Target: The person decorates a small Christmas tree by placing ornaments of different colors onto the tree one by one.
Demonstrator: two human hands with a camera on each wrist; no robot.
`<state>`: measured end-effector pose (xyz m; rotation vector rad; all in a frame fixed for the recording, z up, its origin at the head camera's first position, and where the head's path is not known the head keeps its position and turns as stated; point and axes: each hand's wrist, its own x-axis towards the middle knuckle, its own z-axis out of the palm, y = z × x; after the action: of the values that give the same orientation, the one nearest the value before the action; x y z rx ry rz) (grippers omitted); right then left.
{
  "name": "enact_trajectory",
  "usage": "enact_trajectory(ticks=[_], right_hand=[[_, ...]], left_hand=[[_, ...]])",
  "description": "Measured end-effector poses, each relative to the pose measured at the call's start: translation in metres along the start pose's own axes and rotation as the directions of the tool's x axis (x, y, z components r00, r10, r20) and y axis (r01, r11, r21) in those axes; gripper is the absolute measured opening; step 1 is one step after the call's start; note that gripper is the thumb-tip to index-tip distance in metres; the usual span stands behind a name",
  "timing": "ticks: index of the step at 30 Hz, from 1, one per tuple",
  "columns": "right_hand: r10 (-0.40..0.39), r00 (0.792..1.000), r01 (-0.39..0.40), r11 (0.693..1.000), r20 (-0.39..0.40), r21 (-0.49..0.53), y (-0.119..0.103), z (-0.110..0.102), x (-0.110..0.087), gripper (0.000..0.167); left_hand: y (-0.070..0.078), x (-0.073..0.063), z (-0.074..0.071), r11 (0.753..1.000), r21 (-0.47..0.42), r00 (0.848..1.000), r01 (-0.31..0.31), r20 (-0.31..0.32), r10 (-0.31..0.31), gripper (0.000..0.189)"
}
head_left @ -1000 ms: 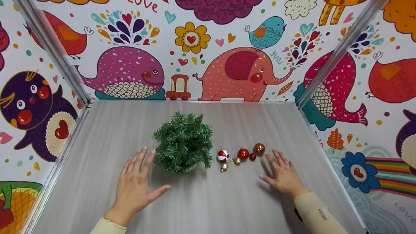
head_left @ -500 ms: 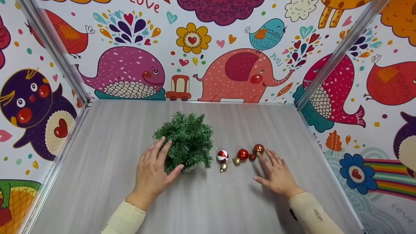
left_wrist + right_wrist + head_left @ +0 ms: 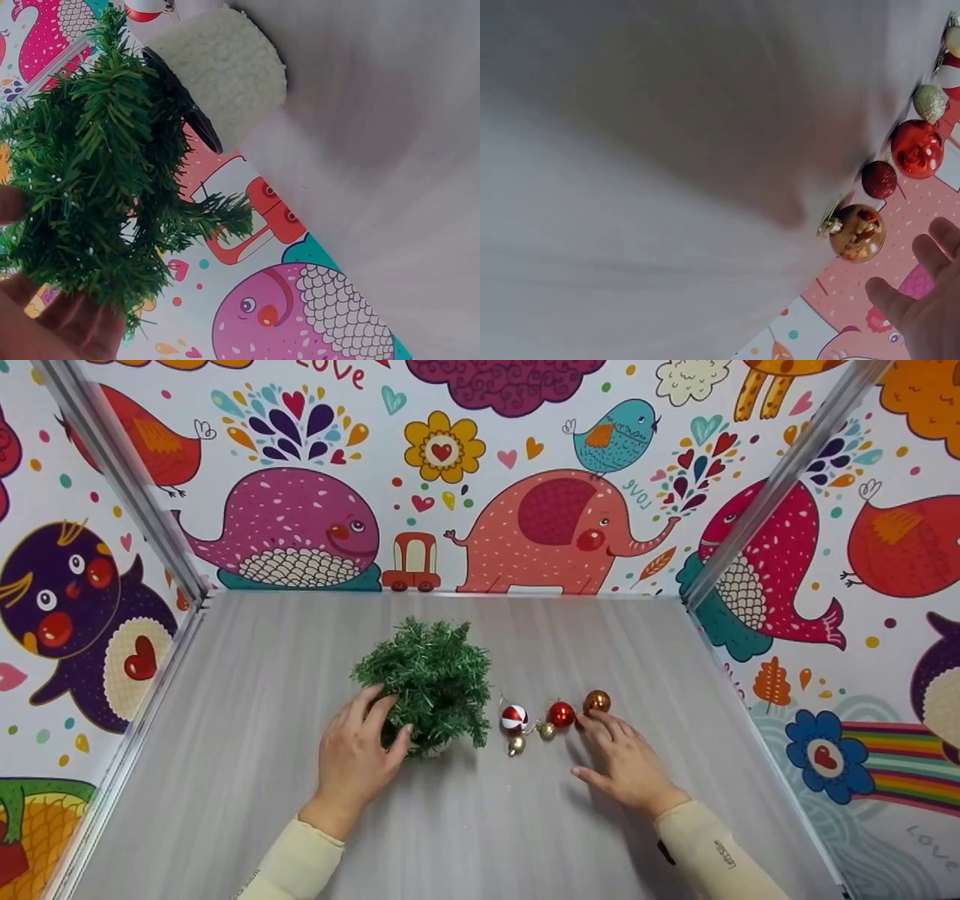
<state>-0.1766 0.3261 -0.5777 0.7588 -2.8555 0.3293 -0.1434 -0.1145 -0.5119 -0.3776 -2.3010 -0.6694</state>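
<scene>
Currently: one small tree (image 3: 435, 675), standing just left of centre, left hand (image 3: 355, 754) holding its lower-left side. One right hand (image 3: 628, 763), lower right, hovering loose-fingered by the brown ball (image 3: 597, 700), gripping nothing. Seemingly, ball-picking is beginning; the next move is probably needing a pinch.

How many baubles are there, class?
6, rightward from the tree: striped bauble, plain gold one in front, then glittery gold, shiny red, dark red, copper one by the right hand. The tree may hide more.
</scene>
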Motion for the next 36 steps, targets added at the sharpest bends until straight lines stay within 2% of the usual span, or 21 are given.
enact_trajectory(ticks=[6,10,15,20,27,36], right_hand=[[-0.016,1.0,0.016,1.0,0.006,0.01,-0.009,0.004,0.007,0.081],[-0.036,0.999,0.036,0.999,0.016,-0.018,-0.015,0.007,0.01,0.071],[-0.127,0.992,0.126,0.991,-0.009,-0.054,-0.026,0.013,0.016,0.052],[-0.182,0.982,0.182,0.983,-0.055,-0.011,-0.04,0.022,0.025,0.038],[-0.164,0.985,0.169,0.981,-0.05,0.098,-0.055,0.036,0.042,0.037],[-0.119,0.993,0.12,0.987,-0.016,0.11,-0.058,0.049,0.05,0.038]], left_hand=[[0.0,0.001,0.001,1.0,0.007,1.0,0.014,0.009,-0.014,0.037],[0.0,0.001,0.002,1.0,0.014,1.0,0.005,0.009,-0.005,0.036],[-0.001,0.001,0.002,1.0,0.025,1.0,-0.008,0.008,0.008,0.036],[-0.002,0.0,0.002,0.999,0.032,1.0,-0.009,0.021,0.008,0.036],[-0.002,0.0,0.002,1.0,0.031,0.999,0.0,0.036,-0.001,0.036],[-0.002,-0.001,0.0,0.999,0.035,0.999,0.009,0.048,-0.011,0.038]])
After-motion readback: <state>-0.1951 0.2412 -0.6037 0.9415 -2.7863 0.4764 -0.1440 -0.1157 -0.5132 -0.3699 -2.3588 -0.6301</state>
